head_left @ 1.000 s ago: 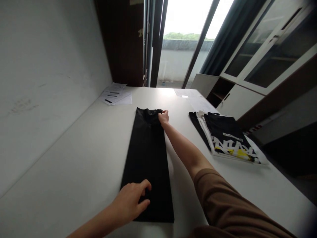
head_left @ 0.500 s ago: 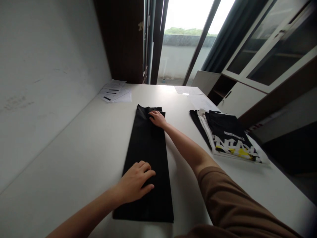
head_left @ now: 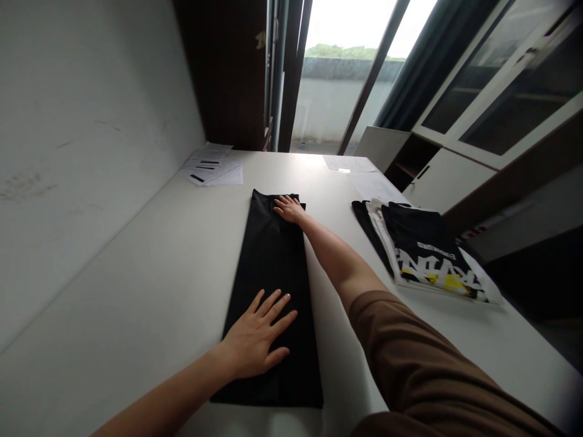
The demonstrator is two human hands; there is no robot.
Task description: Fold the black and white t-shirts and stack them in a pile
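A black garment [head_left: 277, 261], folded into a long narrow strip, lies flat on the white table [head_left: 150, 291] in front of me. My left hand [head_left: 257, 334] rests palm down on its near half, fingers spread wide. At the garment's far end, close to its right corner, my right hand [head_left: 289, 208] also lies flat with the fingers apart. The cloth under both palms is hidden. Neither hand grips anything.
To the right sits a stack of folded shirts [head_left: 423, 249], black and white with printed lettering. Paper sheets [head_left: 214, 167] lie at the far left, and more papers [head_left: 359, 173] at the far right. A wall [head_left: 82, 152] borders the left side; cabinets [head_left: 455, 182] stand beyond the table.
My left hand has gone from slightly curled fingers to a flat spread on the cloth. The fingers of my right hand have fanned out at the far end.
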